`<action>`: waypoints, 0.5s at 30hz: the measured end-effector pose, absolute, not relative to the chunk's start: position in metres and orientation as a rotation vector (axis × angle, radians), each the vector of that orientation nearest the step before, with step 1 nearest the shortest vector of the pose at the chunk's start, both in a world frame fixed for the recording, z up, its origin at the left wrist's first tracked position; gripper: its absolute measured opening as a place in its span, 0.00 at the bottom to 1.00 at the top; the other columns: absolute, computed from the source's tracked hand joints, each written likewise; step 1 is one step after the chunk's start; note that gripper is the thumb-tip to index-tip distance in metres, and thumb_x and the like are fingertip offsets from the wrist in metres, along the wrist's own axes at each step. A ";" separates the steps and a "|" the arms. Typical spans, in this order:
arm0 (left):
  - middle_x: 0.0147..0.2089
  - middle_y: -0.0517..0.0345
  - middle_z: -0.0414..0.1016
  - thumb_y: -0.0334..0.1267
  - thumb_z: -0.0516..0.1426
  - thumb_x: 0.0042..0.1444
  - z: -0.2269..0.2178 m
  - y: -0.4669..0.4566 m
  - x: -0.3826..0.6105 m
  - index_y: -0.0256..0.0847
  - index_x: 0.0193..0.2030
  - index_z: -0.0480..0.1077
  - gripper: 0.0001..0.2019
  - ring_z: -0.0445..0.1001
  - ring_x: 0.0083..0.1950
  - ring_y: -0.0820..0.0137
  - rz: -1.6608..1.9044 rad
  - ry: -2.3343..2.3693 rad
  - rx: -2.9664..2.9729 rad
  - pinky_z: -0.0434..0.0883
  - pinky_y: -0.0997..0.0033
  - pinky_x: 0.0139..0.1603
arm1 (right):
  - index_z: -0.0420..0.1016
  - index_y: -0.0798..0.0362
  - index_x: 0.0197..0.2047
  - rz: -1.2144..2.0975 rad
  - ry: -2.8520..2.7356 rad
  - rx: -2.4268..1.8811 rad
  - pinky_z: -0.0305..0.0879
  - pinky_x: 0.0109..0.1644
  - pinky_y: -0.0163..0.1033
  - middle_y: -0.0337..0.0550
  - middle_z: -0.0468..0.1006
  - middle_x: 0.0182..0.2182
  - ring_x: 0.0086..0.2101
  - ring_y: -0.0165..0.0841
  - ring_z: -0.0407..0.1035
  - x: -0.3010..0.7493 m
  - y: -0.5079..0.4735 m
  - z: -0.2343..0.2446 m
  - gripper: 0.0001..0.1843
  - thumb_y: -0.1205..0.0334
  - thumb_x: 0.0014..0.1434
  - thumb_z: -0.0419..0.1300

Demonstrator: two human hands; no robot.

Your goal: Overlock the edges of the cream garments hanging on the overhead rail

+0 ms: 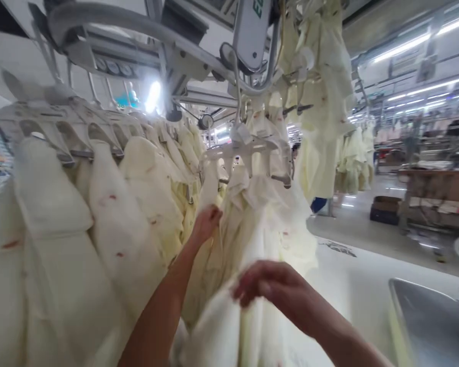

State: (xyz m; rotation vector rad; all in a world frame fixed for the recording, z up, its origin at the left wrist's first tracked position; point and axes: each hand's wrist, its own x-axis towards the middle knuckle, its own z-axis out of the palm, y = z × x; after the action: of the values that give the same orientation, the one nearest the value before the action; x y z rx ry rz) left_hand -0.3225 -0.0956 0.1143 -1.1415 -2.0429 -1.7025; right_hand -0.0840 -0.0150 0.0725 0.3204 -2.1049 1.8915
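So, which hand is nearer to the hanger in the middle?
Left. The left hand is just below one end of the hanger, by the hanging cloth; the right hand is lower down, farther below the hanger.

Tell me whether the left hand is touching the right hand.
Apart. The head view shows the left hand and the right hand with pale cloth visible between them.

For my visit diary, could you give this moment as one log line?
left hand: raised, at hanging cream garment panels | right hand: lower, contact unclear | above: clip hanger | right: white table
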 end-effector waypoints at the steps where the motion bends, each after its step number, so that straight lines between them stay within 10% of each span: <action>1: 0.22 0.64 0.63 0.40 0.59 0.51 0.109 -0.078 -0.330 0.38 0.26 0.65 0.09 0.63 0.24 0.74 -1.757 -2.032 -1.175 0.63 0.73 0.30 | 0.75 0.51 0.44 1.807 -2.039 0.124 0.70 0.48 0.44 0.47 0.77 0.41 0.41 0.41 0.73 -0.103 -0.010 0.079 0.20 0.47 0.55 0.58; 9: 0.35 0.57 0.68 0.55 0.41 0.62 0.106 -0.072 -0.330 0.39 0.42 0.60 0.20 0.69 0.32 0.73 -2.006 -1.997 -1.045 0.68 0.72 0.33 | 0.64 0.58 0.57 1.179 -1.971 -0.612 0.40 0.65 0.55 0.57 0.55 0.63 0.63 0.52 0.43 -0.204 0.011 0.056 0.36 0.51 0.49 0.65; 15: 0.29 0.56 0.73 0.50 0.67 0.30 0.107 -0.169 -0.336 0.38 0.35 0.70 0.25 0.72 0.30 0.63 -1.526 -2.504 -1.218 0.71 0.66 0.32 | 0.74 0.59 0.35 1.301 -2.059 -0.708 0.55 0.58 0.58 0.55 0.76 0.39 0.51 0.49 0.66 -0.201 0.014 0.058 0.08 0.62 0.58 0.57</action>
State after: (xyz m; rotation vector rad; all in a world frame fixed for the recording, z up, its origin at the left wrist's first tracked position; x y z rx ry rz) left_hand -0.3362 -0.1689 0.1067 -1.2176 -2.5040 -1.5257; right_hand -0.2007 0.0136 0.0577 -0.7082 -2.0588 1.3012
